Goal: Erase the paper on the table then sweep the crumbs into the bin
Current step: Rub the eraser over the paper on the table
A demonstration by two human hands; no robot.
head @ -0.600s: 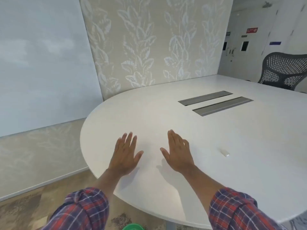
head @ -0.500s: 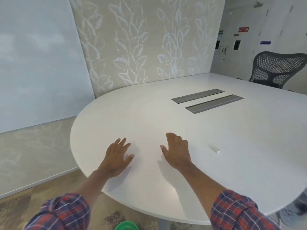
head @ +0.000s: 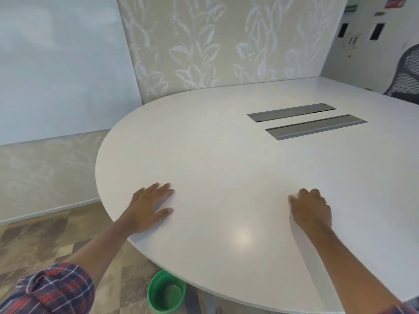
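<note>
The right hand [head: 310,209] is now found well to the right of where it lay half a second ago, at the spot where the small white eraser was lying. Its fingers are curled down onto the table [head: 226,155], and the eraser is no longer seen; it is presumably hidden beneath them. Whether it is already pinched cannot be told. The left hand [head: 149,207] is laid flat near the table's left edge, fingers straight and close together, and the two hands are set much wider apart than before. The view is also tipped lower, so the green bin [head: 166,293] is shown whole on the floor under the near edge. The pick-up of the eraser is judged to be under way, and erasing is not yet begun. The paper cannot be made out against the white top, apart from a faint line between the hands.

Counted: two hands, one table, one bin, two grey slot covers [head: 291,112] at the far right, one mesh chair [head: 408,75]. No crumbs can be seen.
</note>
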